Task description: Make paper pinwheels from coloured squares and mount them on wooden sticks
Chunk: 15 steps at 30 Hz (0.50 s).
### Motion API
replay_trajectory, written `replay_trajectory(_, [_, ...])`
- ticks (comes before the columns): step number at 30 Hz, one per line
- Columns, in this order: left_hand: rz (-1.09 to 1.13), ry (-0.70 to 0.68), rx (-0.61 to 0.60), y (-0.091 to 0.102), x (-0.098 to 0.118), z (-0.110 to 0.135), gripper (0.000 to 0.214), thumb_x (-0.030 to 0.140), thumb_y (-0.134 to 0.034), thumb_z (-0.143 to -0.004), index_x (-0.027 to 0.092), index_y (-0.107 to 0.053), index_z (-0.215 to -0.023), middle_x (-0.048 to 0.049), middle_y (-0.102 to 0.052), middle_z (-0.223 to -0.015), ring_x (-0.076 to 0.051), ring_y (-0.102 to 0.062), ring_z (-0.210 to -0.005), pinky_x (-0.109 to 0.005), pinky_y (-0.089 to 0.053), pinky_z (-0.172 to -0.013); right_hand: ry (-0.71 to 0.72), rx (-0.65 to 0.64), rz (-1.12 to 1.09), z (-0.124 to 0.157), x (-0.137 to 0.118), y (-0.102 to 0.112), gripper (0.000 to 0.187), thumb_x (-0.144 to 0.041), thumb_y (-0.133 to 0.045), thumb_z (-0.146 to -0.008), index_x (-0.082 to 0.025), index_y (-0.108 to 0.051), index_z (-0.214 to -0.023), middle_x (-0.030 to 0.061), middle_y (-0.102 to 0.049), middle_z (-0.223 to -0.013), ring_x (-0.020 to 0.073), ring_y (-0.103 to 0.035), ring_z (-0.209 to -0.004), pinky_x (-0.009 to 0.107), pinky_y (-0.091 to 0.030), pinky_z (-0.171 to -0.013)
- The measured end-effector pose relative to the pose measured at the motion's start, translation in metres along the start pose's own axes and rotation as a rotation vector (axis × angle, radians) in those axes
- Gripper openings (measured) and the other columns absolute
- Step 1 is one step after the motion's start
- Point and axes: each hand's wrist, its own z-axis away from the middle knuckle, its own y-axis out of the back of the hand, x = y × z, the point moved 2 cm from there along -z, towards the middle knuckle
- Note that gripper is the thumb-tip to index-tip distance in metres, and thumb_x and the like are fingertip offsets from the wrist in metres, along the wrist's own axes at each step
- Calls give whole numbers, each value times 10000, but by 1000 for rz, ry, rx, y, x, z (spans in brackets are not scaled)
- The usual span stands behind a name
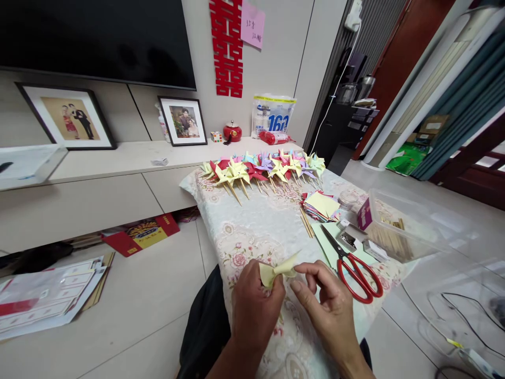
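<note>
Pinched in my left hand [255, 308] is a pale yellow paper pinwheel [279, 269], its corners folded toward the centre, above the flowered tablecloth. My right hand [328, 304] is on the other side of it, thumb and index finger apart, with the index fingertip at the paper's right edge. Red-handled scissors [361, 279] lie right of my right hand on a light green sheet [324, 242]. Beside them sits a small open box of metal pins [349, 241]. Farther back are a stack of coloured paper squares [321, 205] and a few thin wooden sticks [306, 223].
Several finished pinwheels on sticks [239, 172] line the table's far end. A clear plastic bin [426, 223] with wooden sticks [394, 239] stands at the right edge. Beyond are a low cabinet [98, 192] and picture frames [183, 142]; cables [469, 302] run over the floor.
</note>
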Motion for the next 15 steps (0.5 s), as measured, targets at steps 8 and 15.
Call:
replay_trajectory(8, [-225, -396, 90, -3, 3, 7, 155, 129, -546, -846, 222, -534, -722, -27, -596, -730, -204, -573, -732, -313, -434, -689, -303, 2, -244, -2, 7, -19, 403, -423, -699, -825, -225, -406, -632, -78, -286, -592, 109, -290, -546, 238, -273, -503])
replay_trajectory(15, [-187, -402, 97, -4, 3, 8, 143, 126, -546, -838, 215, -564, -728, -32, -612, -734, -208, -582, -742, -322, -447, -702, -309, 0, -208, -3, 9, -23, 443, -406, -679, -839, -233, -338, -616, -79, -282, -580, 108, -288, -545, 231, -274, -498])
